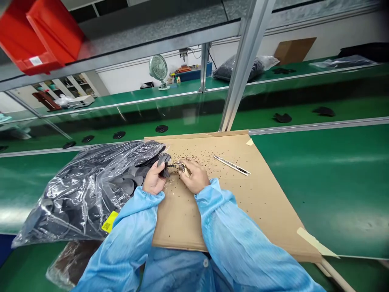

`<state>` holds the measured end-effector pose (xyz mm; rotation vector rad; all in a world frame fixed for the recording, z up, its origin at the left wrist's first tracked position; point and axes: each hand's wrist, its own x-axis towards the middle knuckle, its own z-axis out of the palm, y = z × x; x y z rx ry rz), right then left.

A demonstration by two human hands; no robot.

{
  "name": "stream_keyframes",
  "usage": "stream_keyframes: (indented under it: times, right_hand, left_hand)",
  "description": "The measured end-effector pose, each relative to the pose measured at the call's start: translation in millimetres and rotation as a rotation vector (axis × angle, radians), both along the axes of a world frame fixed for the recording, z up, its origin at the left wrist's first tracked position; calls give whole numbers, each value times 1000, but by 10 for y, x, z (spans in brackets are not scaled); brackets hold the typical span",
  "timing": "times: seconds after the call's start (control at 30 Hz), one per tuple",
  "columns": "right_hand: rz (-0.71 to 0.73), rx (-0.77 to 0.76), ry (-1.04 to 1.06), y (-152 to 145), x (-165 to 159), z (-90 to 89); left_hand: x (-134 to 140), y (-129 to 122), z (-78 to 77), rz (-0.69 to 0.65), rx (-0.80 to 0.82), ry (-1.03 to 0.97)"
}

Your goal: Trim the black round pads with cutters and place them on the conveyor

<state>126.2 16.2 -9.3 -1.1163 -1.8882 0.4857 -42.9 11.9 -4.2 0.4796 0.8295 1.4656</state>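
My left hand (154, 178) is closed around a dark grey rounded piece (164, 162), perhaps several stacked together. Close to its right edge, my right hand (194, 176) grips a small hand tool with pale handles (186, 169), which looks like nippers. The tool's metal tip points toward the dark piece; whether they touch I cannot tell. Both hands are over a cardboard sheet (179, 219) strewn with tiny black bits. Left of my left hand lies a clear plastic bag (82, 190) of similar dark rounded pieces, some spilling from its mouth.
A slim cutter knife (232, 165) lies on the cardboard to the right. Behind it a metal post (243, 69) rises beside a green conveyor belt (194, 119) carrying dark pieces. A red bin (54, 32) hangs at upper left. Tape (316, 242) holds the cardboard's right corner.
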Motion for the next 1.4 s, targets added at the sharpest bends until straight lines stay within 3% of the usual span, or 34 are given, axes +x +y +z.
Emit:
stream_keyframes:
  times: [0.23, 0.53, 0.87, 1.03, 1.27, 1.4]
  right_hand:
    - [-7, 106, -205, -1, -2, -53]
    - [4, 122, -284, -2, -17, -65]
    - [29, -7, -346, 10, -17, -26]
    - [115, -202, -57, 17, -35, -22]
    - [225, -894, 764, 85, -22, -36]
    - [240, -964, 921, 89, -3, 6]
  left_hand:
    - [-41, -9, 21, -28, -71, -98]
    - [-29, -10, 34, -41, -69, -115]
    - [-23, -5, -14, -23, -42, -115]
    - [-24, 10, -27, -13, -29, -107]
    - [-40, -12, -4, -39, 4, -103]
    - [-45, -30, 17, -55, 13, -85]
